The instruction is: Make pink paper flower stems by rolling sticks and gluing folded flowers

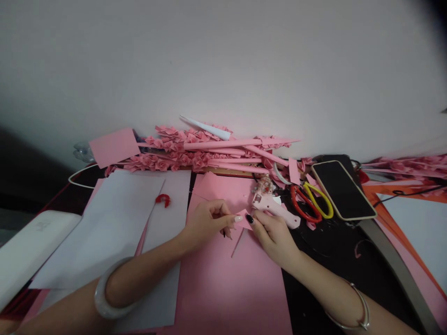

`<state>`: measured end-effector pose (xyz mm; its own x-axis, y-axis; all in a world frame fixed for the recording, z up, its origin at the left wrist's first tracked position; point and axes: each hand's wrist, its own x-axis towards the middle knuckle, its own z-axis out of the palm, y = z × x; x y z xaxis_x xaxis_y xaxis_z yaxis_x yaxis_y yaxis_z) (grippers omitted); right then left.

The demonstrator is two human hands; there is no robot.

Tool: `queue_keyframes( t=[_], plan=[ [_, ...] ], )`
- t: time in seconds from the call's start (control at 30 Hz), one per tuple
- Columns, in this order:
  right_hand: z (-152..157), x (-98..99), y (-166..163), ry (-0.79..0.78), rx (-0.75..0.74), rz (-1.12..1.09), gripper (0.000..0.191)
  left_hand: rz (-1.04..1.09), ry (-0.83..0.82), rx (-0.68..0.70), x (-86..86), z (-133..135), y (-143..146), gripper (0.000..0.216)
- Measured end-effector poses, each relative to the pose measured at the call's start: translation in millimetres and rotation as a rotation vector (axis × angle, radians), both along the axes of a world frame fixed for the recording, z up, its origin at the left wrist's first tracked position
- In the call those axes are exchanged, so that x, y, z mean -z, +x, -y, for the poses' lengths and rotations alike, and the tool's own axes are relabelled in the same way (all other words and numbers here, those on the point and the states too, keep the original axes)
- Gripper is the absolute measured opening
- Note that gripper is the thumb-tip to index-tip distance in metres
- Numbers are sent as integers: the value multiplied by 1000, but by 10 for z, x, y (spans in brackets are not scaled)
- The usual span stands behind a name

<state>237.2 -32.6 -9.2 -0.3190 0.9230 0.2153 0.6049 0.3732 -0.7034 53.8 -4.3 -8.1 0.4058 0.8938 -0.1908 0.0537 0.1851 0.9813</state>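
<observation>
A small piece of pink paper (244, 223) is between my two hands, above a large pink sheet (233, 288). My right hand (277, 235) pinches its right side under the thumb. At its left corner my left hand (213, 217) closes thumb and fingers, the fingertips partly hidden. Below the paper lies a thin stick (237, 244) on the pink sheet. Just beyond my right hand rests a pink glue gun (275, 208), its handle pointing right.
Pink paper flowers and rolled stems (223, 145) line the wall. Red-handled and yellow-handled scissors (307, 204) lie beside a phone (344, 190). White sheets (104, 218) at left carry a red curved piece (163, 200). A white box-like object (38, 246) sits far left.
</observation>
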Motion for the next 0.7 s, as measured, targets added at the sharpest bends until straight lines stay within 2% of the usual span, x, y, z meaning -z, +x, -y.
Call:
queue_keyframes(
  t=[0.2,0.37,0.53,0.7],
  plan=[
    [-22,20,42,-141,12,-131,35,83,-93,78,-31,-41,1,35],
    [-40,10,57,-146,-18,-117,36,103,-164,190,-40,-56,-22,39],
    [-45,-22,57,-149,7,-115,36,120,-157,261,-1,-77,-42,36],
    [-36,-51,42,-219,-6,-157,34,93,-117,281,8,-82,-48,32]
  ],
)
